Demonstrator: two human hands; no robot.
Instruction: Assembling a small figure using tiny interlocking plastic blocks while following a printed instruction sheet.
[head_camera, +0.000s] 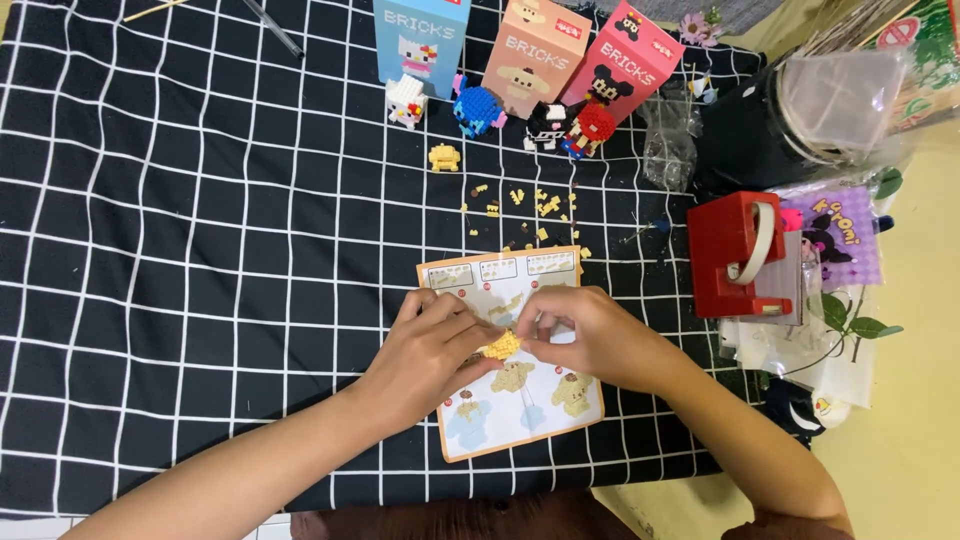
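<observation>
Pinched between both sets of my fingertips, the yellow brick piece (503, 345) sits above the instruction sheet (520, 400), left hand (430, 355) and right hand (585, 335) angled inward, wrists low.

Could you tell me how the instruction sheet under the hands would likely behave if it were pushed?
The instruction sheet looks thin and flat, so probably floppy and light. On the checked cloth it may slide or buckle rather than roll.

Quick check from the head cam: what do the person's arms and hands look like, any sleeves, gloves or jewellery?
Both arms are bare as far up as the picture shows, with no sleeves in view. The left hand and the right hand wear no gloves. No watch, bracelet or ring shows on either wrist or on the fingers that can be seen.
</observation>
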